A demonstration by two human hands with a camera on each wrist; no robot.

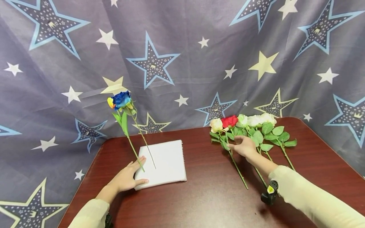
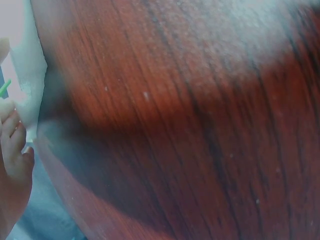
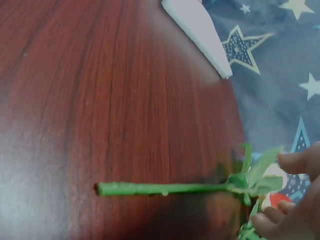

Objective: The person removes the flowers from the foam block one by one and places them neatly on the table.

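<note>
A white foam block (image 1: 168, 163) lies on the table with two flower stems standing in it. One carries a blue rose (image 1: 122, 100); beside it shows a yellow-orange bloom (image 1: 110, 103), partly hidden. My left hand (image 1: 125, 176) rests on the block's left edge with fingers spread, close to the stems. On the right, my right hand (image 1: 244, 147) reaches over a row of artificial roses. Its thumb and fingers are apart, near the leaves of the leftmost stem (image 3: 165, 188). A cream rose (image 1: 216, 125), a red rose (image 1: 229, 121) and several whitish roses (image 1: 258, 120) lie there.
The brown wooden table (image 1: 205, 202) runs back to a grey curtain (image 1: 188, 28) printed with stars. More leafy stems (image 1: 288, 155) point toward the front, some under the right forearm. A black wrist camera (image 1: 269, 193) is strapped at the right sleeve.
</note>
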